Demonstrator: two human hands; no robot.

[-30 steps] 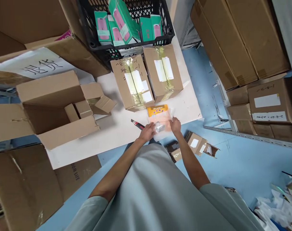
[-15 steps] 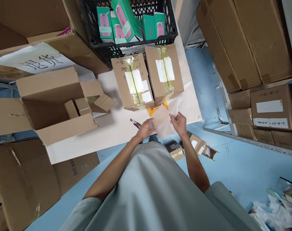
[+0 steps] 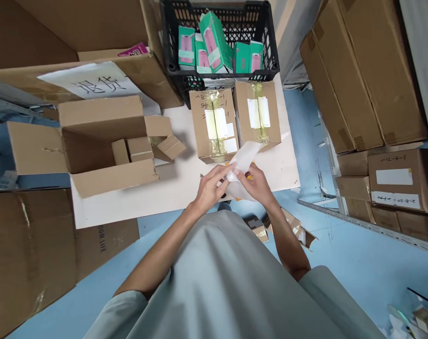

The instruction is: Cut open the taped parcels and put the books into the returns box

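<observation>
Between my two hands is a thin, whitish translucent sheet (image 3: 247,157), bunched and folded, its upper end lifted over the near edge of a taped carton (image 3: 259,113). My left hand (image 3: 211,187) touches the sheet's left side with its fingertips. Thumb and fingers of my right hand (image 3: 253,183) pinch it from the right. Small orange patches show around the sheet, mostly hidden. A second taped carton (image 3: 214,125) stands just beyond my left hand. The cutter near my left hand is almost wholly covered.
An open carton (image 3: 104,113) lies left on the white table (image 3: 136,197). Behind stand a black crate (image 3: 222,77) of green boxes and a large carton (image 3: 160,70). Shelved cartons (image 3: 393,181) are at the right, small boxes (image 3: 259,228) on the floor below.
The sheet has gone from hanging spread out to being folded and raised. My hands have come closer together. The view has shifted, so the table items appear further right.
</observation>
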